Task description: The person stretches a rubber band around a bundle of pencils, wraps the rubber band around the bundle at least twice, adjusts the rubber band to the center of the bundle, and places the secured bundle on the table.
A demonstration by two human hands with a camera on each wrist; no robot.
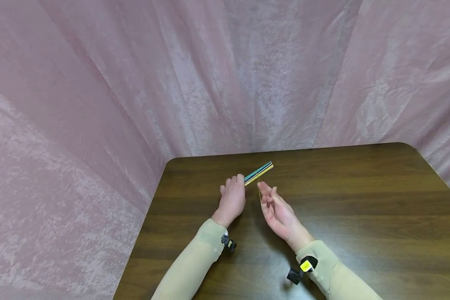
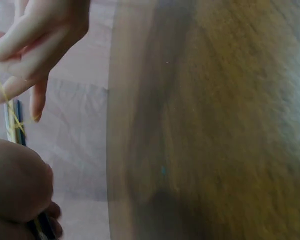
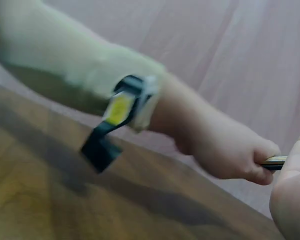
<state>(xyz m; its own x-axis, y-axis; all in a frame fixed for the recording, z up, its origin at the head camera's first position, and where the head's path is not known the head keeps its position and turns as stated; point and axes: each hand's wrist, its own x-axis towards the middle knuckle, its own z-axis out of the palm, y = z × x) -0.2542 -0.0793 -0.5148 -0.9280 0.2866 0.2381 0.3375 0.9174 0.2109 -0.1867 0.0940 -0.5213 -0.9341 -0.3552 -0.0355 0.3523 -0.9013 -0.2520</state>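
My left hand (image 1: pixel 232 200) grips the near end of a bundle of slim pencil-like sticks (image 1: pixel 259 173) in teal, white, dark and yellow. Their far ends stick out up and to the right, above the table. A thin yellow rubber band (image 2: pixel 4 92) loops at the bundle and stretches to the fingers of my right hand (image 1: pixel 280 214), just right of the sticks. In the left wrist view the band is caught on spread, bent fingers of the right hand (image 2: pixel 50 35). The right wrist view shows the left fist (image 3: pixel 230 150) around the sticks (image 3: pixel 274 161), partly hidden by the right hand (image 3: pixel 296 200).
Both hands are over a brown wooden table (image 1: pixel 360 200) with rounded far corners. Pink curtains (image 1: pixel 210 83) hang behind it and along the left side. A small camera on a strap (image 1: pixel 301 268) sits on the right wrist, and another (image 1: pixel 228 243) on the left.
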